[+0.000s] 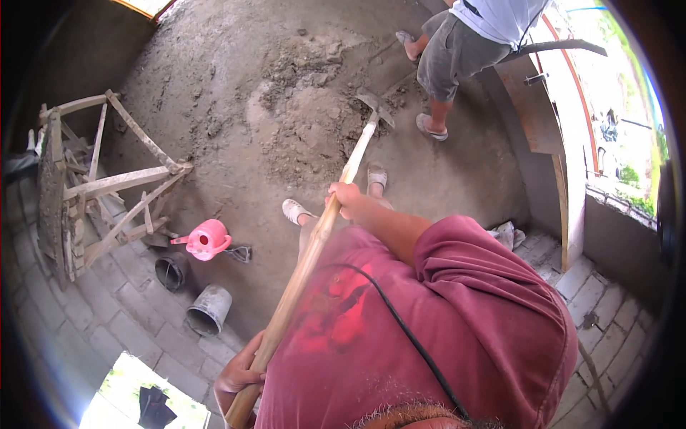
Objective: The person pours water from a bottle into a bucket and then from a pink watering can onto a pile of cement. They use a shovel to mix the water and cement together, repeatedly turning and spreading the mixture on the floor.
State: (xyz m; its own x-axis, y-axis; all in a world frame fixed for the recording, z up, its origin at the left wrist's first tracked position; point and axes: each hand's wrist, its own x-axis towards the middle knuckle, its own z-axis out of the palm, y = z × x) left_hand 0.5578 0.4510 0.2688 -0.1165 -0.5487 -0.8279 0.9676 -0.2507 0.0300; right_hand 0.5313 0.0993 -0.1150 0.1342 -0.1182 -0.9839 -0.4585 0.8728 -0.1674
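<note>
A hoe with a long pale wooden handle (307,256) runs diagonally across my front. My right hand (345,198) is closed round the handle partway along it. Closer to the butt end, my left hand (239,372) also grips it, beside my red shirt. The hoe's metal blade (376,107) is at the right side of a heap of wet grey mortar or sandy mix (304,125), low against the ground. My feet, in light perforated shoes (294,211), stand at the near side of the heap.
Another person (457,53) in grey shorts stands beyond the blade, near a dark pole (564,47). On the left are a wooden trestle (121,179), a pink watering can (207,239), a dark bucket (171,272) and a grey bucket (209,310). Block walls and openings surround the floor.
</note>
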